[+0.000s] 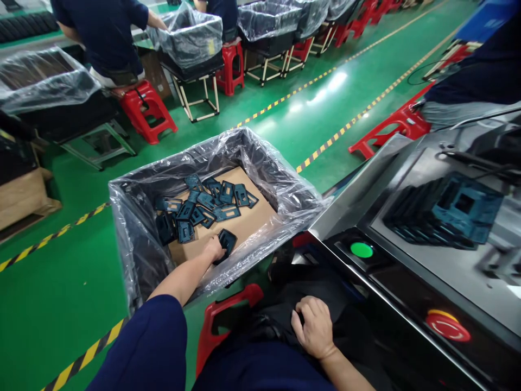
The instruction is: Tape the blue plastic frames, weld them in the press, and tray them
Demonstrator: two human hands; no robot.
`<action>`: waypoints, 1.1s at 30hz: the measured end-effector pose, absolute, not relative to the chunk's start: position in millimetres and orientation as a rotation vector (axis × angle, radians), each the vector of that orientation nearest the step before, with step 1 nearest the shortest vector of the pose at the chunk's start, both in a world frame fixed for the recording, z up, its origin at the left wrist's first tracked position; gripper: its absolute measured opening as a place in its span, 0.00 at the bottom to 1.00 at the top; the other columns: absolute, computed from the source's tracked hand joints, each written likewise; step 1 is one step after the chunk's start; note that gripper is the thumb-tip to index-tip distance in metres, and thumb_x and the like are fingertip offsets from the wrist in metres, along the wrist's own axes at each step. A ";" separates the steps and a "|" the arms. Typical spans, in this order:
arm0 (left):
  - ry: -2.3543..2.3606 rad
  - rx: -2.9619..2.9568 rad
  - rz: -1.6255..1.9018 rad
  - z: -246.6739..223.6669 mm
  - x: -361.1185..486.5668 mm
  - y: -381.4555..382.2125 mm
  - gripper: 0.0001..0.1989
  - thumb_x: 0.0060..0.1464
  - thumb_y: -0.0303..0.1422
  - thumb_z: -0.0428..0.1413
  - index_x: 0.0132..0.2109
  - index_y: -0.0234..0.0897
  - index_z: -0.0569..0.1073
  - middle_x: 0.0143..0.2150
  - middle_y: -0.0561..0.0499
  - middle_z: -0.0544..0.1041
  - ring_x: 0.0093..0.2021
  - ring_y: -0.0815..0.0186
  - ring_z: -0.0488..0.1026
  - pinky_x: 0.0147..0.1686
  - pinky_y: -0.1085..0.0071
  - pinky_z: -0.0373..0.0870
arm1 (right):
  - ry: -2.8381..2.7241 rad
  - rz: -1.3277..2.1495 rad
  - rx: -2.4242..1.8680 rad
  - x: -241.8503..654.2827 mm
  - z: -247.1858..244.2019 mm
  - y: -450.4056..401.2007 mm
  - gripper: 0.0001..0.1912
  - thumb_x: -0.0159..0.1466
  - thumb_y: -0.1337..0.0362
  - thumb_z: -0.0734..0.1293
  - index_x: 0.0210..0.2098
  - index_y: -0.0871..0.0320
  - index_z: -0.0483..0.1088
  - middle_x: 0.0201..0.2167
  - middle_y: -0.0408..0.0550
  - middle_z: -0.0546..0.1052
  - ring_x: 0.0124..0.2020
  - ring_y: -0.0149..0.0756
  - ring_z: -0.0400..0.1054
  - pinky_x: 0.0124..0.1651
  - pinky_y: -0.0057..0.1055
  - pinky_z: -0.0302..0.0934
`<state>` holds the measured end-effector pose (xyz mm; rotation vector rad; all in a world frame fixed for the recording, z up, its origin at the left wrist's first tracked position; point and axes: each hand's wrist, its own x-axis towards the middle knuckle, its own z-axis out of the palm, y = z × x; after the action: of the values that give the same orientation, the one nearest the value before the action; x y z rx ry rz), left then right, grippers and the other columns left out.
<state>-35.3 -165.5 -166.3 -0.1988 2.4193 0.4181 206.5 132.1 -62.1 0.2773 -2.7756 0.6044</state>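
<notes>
Inside a bin lined with clear plastic [280, 157], my left hand [214, 248] is closed on the edge of a dark plastic frame part [228, 243]. That part is tilted, just above or against the cardboard at the near side; contact cannot be told. Beyond it lies a loose pile of similar plastic frame parts [205, 201], several with rectangular openings. My right hand [314, 326] rests on my lap, holding nothing, its fingers loosely bent and the thumb apart.
At right stands a metal machine table [407, 239] with a green button [361, 250], a red emergency stop [448, 326] and a stack of dark parts [468, 212]. Red stools [146, 111], lined bins [187, 43] and seated people [101, 38] are beyond.
</notes>
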 end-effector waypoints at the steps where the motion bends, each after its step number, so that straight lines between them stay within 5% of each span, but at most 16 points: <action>1: 2.407 -0.180 0.415 -165.2 -35.1 -165.3 0.23 0.57 0.40 0.55 0.57 0.36 0.65 0.54 0.43 0.70 0.50 0.58 0.70 0.49 0.54 0.70 | -2.777 0.606 0.276 206.6 -62.1 132.4 0.03 0.61 0.67 0.61 0.30 0.58 0.63 0.30 0.48 0.66 0.35 0.39 0.61 0.41 0.39 0.54; 8: 2.320 0.019 0.440 -153.4 -26.9 -159.8 0.18 0.58 0.40 0.54 0.51 0.35 0.69 0.47 0.46 0.74 0.42 0.63 0.73 0.41 0.61 0.73 | -2.763 0.624 0.267 207.1 -58.8 131.3 0.03 0.61 0.68 0.61 0.30 0.58 0.63 0.30 0.47 0.66 0.35 0.39 0.60 0.41 0.39 0.54; 18: 2.468 0.319 0.252 -130.4 -91.4 -120.6 0.21 0.56 0.36 0.56 0.56 0.36 0.66 0.60 0.42 0.65 0.54 0.56 0.68 0.51 0.53 0.68 | -2.762 0.645 0.292 206.1 -57.4 132.2 0.02 0.60 0.68 0.61 0.31 0.58 0.63 0.30 0.47 0.66 0.35 0.38 0.60 0.41 0.38 0.54; 29: 2.247 0.444 0.138 -133.5 -101.3 -124.7 0.14 0.56 0.39 0.56 0.45 0.34 0.73 0.45 0.47 0.75 0.45 0.62 0.73 0.45 0.59 0.72 | -2.755 0.676 0.243 209.7 -56.8 136.3 0.01 0.60 0.69 0.61 0.31 0.58 0.63 0.30 0.48 0.66 0.34 0.38 0.60 0.41 0.38 0.54; 33: 2.312 0.369 0.221 -137.4 -102.2 -123.7 0.17 0.56 0.40 0.56 0.49 0.35 0.71 0.47 0.47 0.75 0.45 0.62 0.73 0.45 0.59 0.72 | -2.747 0.694 0.240 208.3 -56.0 137.3 0.01 0.59 0.69 0.61 0.31 0.58 0.63 0.30 0.47 0.66 0.34 0.38 0.60 0.41 0.37 0.54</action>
<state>-102.2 -123.7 -137.4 0.3685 2.3118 0.2213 208.3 137.3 -56.0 0.2399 -2.7472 0.6939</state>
